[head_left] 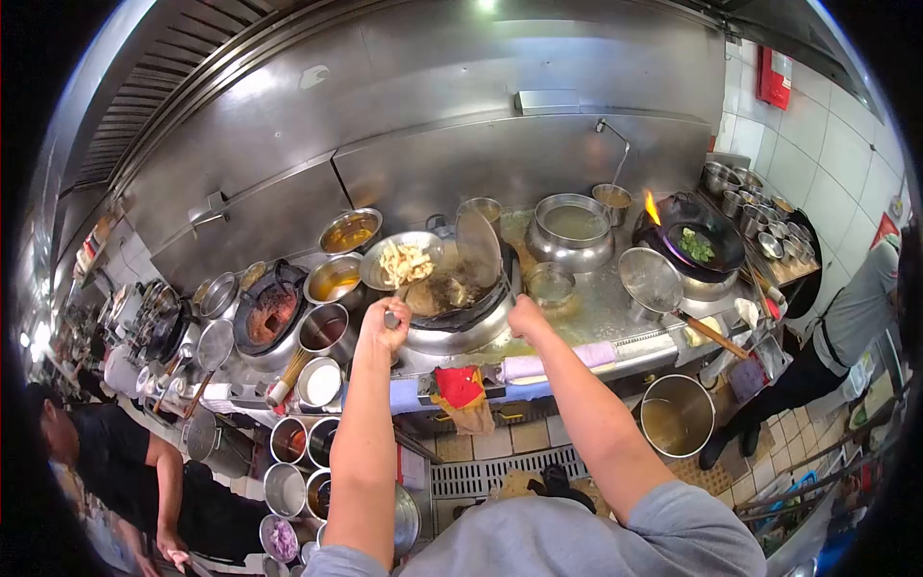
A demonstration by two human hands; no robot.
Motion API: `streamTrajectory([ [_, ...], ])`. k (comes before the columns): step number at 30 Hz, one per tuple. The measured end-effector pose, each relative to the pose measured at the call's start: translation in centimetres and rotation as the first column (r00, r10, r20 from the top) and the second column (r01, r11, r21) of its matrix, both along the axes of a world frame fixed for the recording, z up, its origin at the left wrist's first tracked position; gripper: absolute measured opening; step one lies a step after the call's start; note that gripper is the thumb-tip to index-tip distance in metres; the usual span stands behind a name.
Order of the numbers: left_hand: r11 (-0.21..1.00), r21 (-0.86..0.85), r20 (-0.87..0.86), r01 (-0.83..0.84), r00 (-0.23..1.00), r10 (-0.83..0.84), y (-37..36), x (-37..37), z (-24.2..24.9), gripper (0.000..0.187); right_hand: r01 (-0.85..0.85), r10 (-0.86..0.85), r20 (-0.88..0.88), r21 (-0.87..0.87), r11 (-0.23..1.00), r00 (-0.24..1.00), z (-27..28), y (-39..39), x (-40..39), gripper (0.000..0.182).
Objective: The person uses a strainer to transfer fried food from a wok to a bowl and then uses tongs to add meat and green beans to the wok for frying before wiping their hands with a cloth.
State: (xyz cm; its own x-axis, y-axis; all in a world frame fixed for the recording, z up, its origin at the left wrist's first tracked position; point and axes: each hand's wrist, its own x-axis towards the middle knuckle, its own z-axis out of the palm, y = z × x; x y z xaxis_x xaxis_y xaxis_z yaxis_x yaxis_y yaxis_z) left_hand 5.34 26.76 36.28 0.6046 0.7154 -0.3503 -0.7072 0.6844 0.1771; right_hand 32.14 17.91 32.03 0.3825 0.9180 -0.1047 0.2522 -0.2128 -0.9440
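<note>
In front of me a dark wok sits on a round burner, with brownish food low inside it. My left hand is closed round a metal handle at the wok's near left. Beyond it a shallow metal bowl full of pale strips of food overlaps the wok's rim. My right hand is closed at the wok's right side, fingers partly hidden. A round metal strainer-like utensil, blurred, stands tilted over the wok, its lower edge towards that hand; I cannot tell whether the hand holds it.
On the right, flame rises beside a wok with green leaves. A strainer with a wooden handle lies near a large pot. Bowls of oil line the left. Co-workers stand left and right. A deep pot stands below.
</note>
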Motion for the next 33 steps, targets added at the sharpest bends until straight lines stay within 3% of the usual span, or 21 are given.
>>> streamTrajectory([
  [2, 1.000, 0.012, 0.002, 0.004, 1.000, -0.004, -0.3, 0.5, 1.4, 0.012, -0.145, 0.114, -0.213, -0.137, 0.980, 0.970, -2.7, 1.9, -0.5, 0.011],
  [3, 1.000, 0.026, -0.004, 0.004, 1.000, -0.004, -0.3, 0.7, 1.6, 0.012, -0.142, 0.110, -0.215, -0.137, 0.980, 0.970, -2.7, 1.9, -1.2, 0.011],
  [4, 1.000, 0.027, -0.005, 0.008, 1.000, -0.008, -0.4, 1.0, 1.8, 0.012, -0.153, 0.087, -0.498, -0.093, 0.984, 0.863, -2.5, 2.0, -2.4, 0.011],
  [5, 0.998, 0.066, -0.034, -0.007, 0.999, 0.010, -0.6, 1.3, 2.0, 0.012, -0.150, 0.070, -0.733, -0.045, 0.988, 0.676, -2.1, 2.1, -3.3, 0.012],
  [6, 0.994, 0.103, -0.064, -0.022, 0.998, 0.029, -0.9, 1.5, 2.0, 0.012, -0.147, 0.067, -0.733, -0.045, 0.988, 0.676, -1.9, 2.2, -4.0, 0.012],
  [8, 0.997, 0.073, -0.029, -0.016, 0.999, 0.018, -0.9, 1.3, 1.6, 0.011, -0.015, -0.070, -0.910, -0.084, 0.996, 0.409, -1.6, 2.6, -4.7, 0.016],
  [9, 0.999, 0.047, 0.012, -0.015, 1.000, 0.014, -0.7, 1.0, 1.6, 0.011, -0.014, -0.068, -0.910, -0.081, 0.997, 0.410, -2.1, 3.2, -4.1, 0.016],
  [12, 0.996, 0.078, -0.058, -0.048, 0.997, 0.053, -0.1, -0.2, 0.0, 0.011, -0.098, -0.136, -0.987, -0.144, 0.985, 0.082, -7.1, 5.7, -1.1, 0.015],
  [15, 0.993, 0.112, -0.163, -0.045, 0.985, 0.063, -1.3, -1.4, -1.0, 0.010, -0.234, -0.040, -0.999, -0.045, 0.971, 0.029, -9.6, 6.0, 2.4, 0.017],
  [16, 0.992, 0.128, -0.304, -0.022, 0.951, 0.060, -1.1, -1.6, -1.6, 0.010, -0.243, -0.040, -0.999, -0.045, 0.969, 0.027, -7.6, 4.7, 1.9, 0.017],
  [18, 0.972, 0.228, -0.515, 0.062, 0.854, 0.067, -0.6, -2.0, -3.1, 0.009, -0.163, 0.013, -0.946, -0.042, 0.986, 0.324, 0.8, -0.9, 1.3, 0.017],
  [19, 0.971, 0.229, -0.516, 0.061, 0.854, 0.068, -1.1, -1.6, -3.0, 0.009, -0.163, 0.015, -0.946, -0.040, 0.986, 0.323, 2.6, -1.8, 1.3, 0.017],
  [21, 0.955, 0.287, -0.711, 0.076, 0.685, 0.159, -2.4, -0.2, -2.6, 0.009, -0.109, 0.102, -0.850, 0.053, 0.993, 0.517, 4.6, -2.7, 1.4, 0.021],
  [22, 0.950, 0.290, -0.718, 0.118, 0.683, 0.134, -2.2, 0.1, -2.9, 0.009, -0.097, 0.086, -0.902, 0.049, 0.994, 0.423, 5.3, -2.6, 2.2, 0.026],
  [23, 0.949, 0.290, -0.717, 0.122, 0.685, 0.131, -2.2, 0.8, -2.9, 0.009, -0.093, 0.084, -0.902, 0.049, 0.994, 0.424, 4.8, -2.0, 2.9, 0.026],
  [25, 0.964, 0.245, -0.536, 0.103, 0.843, 0.046, -2.3, 2.4, -2.8, 0.009, -0.206, 0.225, -0.823, 0.134, 0.969, 0.521, 3.6, -0.6, 4.6, 0.026],
  [27, 0.965, 0.244, -0.442, 0.100, 0.897, 0.019, -1.9, 4.6, -2.5, 0.009, -0.106, 0.165, -0.800, 0.127, 0.986, 0.577, 3.4, -1.0, 5.9, 0.023],
  [29, 0.985, 0.116, -0.253, 0.128, 0.963, -0.095, -2.4, 7.4, -1.7, 0.010, -0.014, 0.142, -0.729, 0.178, 0.984, 0.670, 4.3, -3.0, 8.0, 0.013],
  [31, 0.990, 0.065, -0.220, 0.126, 0.969, -0.109, -3.7, 11.1, -0.8, 0.013, -0.006, 0.131, -0.740, 0.169, 0.986, 0.659, 4.3, -5.4, 12.0, 0.016],
  [33, 0.966, 0.105, -0.070, 0.237, 0.970, -0.231, -5.3, 16.0, -0.8, 0.009, 0.087, 0.117, -0.831, 0.194, 0.977, 0.543, 3.9, -8.1, 16.8, 0.018],
])
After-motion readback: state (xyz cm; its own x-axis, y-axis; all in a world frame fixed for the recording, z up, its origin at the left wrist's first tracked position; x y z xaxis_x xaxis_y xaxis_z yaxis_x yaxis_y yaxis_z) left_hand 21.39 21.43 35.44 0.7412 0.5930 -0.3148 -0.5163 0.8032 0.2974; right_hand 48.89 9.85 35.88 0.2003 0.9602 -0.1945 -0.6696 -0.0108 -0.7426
